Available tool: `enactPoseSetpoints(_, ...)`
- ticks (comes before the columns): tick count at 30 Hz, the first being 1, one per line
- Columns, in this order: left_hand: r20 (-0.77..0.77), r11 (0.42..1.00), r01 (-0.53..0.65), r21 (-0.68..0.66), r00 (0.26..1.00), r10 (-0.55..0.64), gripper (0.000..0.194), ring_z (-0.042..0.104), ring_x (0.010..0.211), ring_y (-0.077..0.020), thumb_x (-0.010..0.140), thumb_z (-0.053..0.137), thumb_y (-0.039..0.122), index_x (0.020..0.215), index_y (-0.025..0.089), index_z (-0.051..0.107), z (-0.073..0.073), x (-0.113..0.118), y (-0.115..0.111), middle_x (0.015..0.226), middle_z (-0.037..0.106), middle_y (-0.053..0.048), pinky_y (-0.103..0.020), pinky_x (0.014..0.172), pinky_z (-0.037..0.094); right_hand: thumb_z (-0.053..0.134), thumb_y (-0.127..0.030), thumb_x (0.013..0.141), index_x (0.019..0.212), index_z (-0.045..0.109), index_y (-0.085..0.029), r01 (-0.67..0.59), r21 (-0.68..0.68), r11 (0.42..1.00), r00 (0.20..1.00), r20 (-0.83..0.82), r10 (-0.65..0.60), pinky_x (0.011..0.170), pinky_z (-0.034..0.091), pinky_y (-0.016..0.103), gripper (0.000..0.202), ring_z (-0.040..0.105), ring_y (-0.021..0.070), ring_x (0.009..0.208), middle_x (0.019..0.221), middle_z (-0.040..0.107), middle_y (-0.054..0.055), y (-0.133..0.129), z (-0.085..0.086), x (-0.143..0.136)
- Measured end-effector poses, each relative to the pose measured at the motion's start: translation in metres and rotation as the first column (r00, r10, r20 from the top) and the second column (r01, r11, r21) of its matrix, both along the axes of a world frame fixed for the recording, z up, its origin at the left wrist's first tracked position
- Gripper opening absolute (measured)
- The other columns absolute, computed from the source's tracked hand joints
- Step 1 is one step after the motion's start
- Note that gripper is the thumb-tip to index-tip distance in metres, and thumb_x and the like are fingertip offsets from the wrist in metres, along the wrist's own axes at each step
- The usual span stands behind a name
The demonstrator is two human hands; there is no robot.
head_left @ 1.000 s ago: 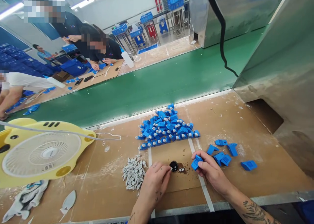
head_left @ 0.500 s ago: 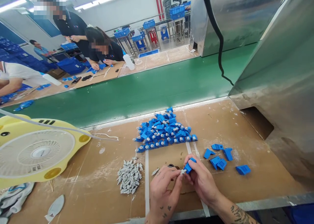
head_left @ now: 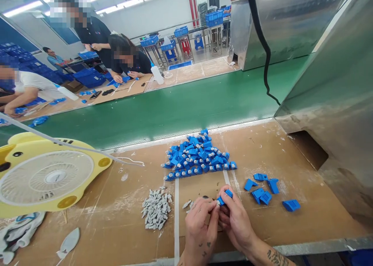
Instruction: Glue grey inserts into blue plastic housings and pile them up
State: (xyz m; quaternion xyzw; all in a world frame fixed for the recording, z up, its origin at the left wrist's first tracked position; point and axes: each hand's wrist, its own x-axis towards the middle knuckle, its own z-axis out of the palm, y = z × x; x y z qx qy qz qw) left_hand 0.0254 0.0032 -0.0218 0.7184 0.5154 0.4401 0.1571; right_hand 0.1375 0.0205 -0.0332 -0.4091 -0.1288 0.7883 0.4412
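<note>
Between the thumb and fingers of my right hand (head_left: pixel 237 219) is a small blue plastic part (head_left: pixel 225 197). My left hand (head_left: pixel 201 221) pinches a small grey piece (head_left: pixel 218 203) at the blue part's left end; their exact fit is hidden by my fingertips. Just left of my left hand lie a few loose grey pieces (head_left: pixel 187 204). Further left is a pile of grey pieces (head_left: pixel 157 208). Beyond my hands, a heap of blue parts with grey tips (head_left: pixel 194 154) has a neat row along its front. Several blue parts without visible grey tips (head_left: pixel 265 197) lie to the right.
A yellow fan (head_left: pixel 55 176) and its white cord occupy the left of the cardboard-covered table (head_left: pixel 116 227). A green belt (head_left: pixel 163 110) runs behind. A metal housing (head_left: pixel 335 114) bounds the right, a black cable hanging before it. Co-workers sit and stand across the belt.
The grey piece and the blue part have come closer together between my hands. The whole view has shifted slightly, so the scene sits a little further right.
</note>
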Motion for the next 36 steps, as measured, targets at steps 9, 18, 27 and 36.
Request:
enactPoseSetpoints(9, -0.059, 0.961, -0.275, -0.023, 0.960, 0.273, 0.020, 0.063, 0.056, -0.0158, 0.093, 0.062, 0.031, 0.078, 0.022, 0.072, 0.040, -0.044, 0.051, 0.065, 0.069, 0.001, -0.026, 0.057, 0.051, 0.065, -0.050, 0.087, 0.102, 0.071, -0.025, -0.511, 0.456, 0.728, 0.584, 0.806, -0.096, 0.064, 0.050, 0.034, 0.030, 0.061, 0.0225, 0.070, 0.078, 0.068, 0.005, 0.028, 0.012, 0.095)
enactPoseSetpoints(18, -0.112, 0.899, -0.427, 0.100, 0.893, 0.437, 0.021, 0.069, 0.072, -0.0227, 0.088, 0.055, 0.032, 0.079, 0.022, 0.071, 0.014, -0.070, 0.126, 0.075, 0.074, -0.005, -0.033, 0.071, 0.055, 0.048, -0.026, 0.086, 0.116, 0.076, -0.027, -0.824, 0.293, 0.485, 0.113, 0.924, -0.366, 0.090, 0.058, 0.046, 0.041, 0.071, 0.0304, 0.104, 0.115, 0.075, 0.013, 0.059, -0.036, 0.191)
enactPoseSetpoints(27, -0.238, 0.862, -0.505, 0.046, 0.832, 0.501, 0.025, 0.061, 0.057, -0.0173, 0.091, 0.056, 0.036, 0.076, 0.023, 0.072, 0.018, -0.135, 0.034, 0.068, 0.071, -0.001, -0.027, 0.056, 0.048, 0.050, -0.065, 0.090, 0.100, 0.077, -0.027, -0.726, 0.373, 0.578, 0.162, 0.909, -0.384, 0.079, 0.058, 0.048, 0.048, 0.073, 0.0338, 0.087, 0.095, 0.078, 0.013, 0.069, -0.052, 0.187)
enactPoseSetpoints(36, -0.496, 0.899, -0.380, -0.218, 0.836, 0.233, 0.023, 0.069, 0.088, -0.0264, 0.091, 0.052, 0.025, 0.093, 0.023, 0.075, -0.008, -0.175, 0.006, 0.089, 0.075, -0.007, -0.038, 0.079, 0.055, 0.059, -0.066, 0.086, 0.102, 0.079, -0.040, -0.589, 0.478, 0.652, 0.289, 0.878, -0.382, 0.055, 0.056, 0.040, 0.037, 0.074, 0.0368, 0.094, 0.110, 0.078, 0.012, 0.067, -0.055, 0.206)
